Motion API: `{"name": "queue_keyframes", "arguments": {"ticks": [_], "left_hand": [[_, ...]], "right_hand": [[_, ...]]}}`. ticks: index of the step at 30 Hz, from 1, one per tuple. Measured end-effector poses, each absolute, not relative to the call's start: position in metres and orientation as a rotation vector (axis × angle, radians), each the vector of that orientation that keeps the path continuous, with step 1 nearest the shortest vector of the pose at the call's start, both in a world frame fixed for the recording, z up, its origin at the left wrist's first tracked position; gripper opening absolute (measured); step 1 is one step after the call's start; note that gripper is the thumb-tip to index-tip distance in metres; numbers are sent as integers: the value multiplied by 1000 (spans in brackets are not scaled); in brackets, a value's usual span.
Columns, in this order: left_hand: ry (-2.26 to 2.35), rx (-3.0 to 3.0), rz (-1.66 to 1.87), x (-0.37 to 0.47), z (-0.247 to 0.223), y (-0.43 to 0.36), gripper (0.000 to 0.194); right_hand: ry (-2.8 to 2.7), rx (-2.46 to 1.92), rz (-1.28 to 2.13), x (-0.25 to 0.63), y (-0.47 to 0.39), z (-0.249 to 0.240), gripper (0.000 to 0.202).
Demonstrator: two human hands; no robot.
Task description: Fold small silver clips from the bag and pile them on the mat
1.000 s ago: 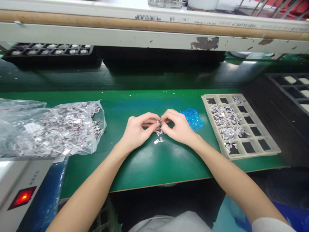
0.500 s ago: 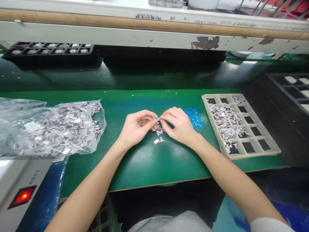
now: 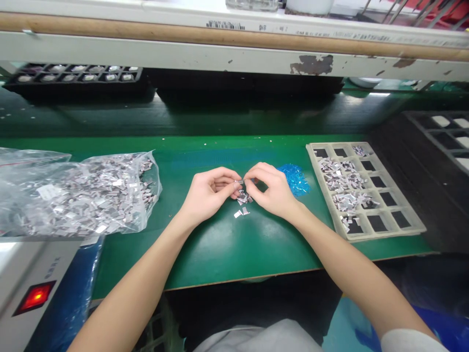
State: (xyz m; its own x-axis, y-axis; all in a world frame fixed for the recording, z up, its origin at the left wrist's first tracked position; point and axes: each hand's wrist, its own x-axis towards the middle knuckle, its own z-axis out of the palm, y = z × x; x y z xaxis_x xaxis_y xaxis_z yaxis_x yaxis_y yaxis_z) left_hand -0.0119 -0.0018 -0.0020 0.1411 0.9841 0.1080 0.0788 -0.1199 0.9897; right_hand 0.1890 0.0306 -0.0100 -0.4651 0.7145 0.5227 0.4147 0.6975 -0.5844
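My left hand (image 3: 207, 194) pinches a small flat silvery piece (image 3: 240, 182) between thumb and fingertips above the green table. Right beside it, the thumb and index finger of my right hand (image 3: 273, 190) are pressed together at the piece's edge; whatever is between them is too small to make out. Under the fingertips lies a small pile of similar grey and silver pieces (image 3: 243, 198), partly hidden by my hands. A couple of loose pieces (image 3: 238, 213) rest nearer to me. Beyond my right hand is a heap of tiny blue strips (image 3: 296, 180).
A clear plastic bag (image 3: 91, 195) full of silvery pieces lies at left, above a white device with a lit red switch (image 3: 36, 297). At right stands a compartment tray (image 3: 377, 233) with pieces in several cells. A shelf beam (image 3: 183, 51) crosses the back, and black trays (image 3: 73, 88) sit beneath it.
The held piece showed blue on it before and now looks silvery. My right fingertips have shifted slightly right. My left hand has hardly moved.
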Motion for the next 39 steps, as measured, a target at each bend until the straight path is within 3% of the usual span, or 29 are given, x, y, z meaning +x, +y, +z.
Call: {"name": "queue_keyframes", "arguments": {"ticks": [9,15,19,24,29,39], "left_hand": [[1277,1751,1043,-22,3,-1,18],[1255,2036,819,-25,-1,1,17],[1318,2028,861,-30,2,3,19],[1633,2115,904,-49,2,8,22],[1638,2174,731,-70,-2,12,22],[1629,2064,828,-65,3,11,3]], "right_hand": [[-2290,-1134,106,207,50,-22,29],[-2344,-1166,104,203,43,-17,23],[-2331,-1187,93,202,45,-18,27],[-2281,-1205,211,205,50,-23,15],[-2200,-1228,281,206,52,-21,21],[-2138,-1259,295,201,49,-17,12]]}}
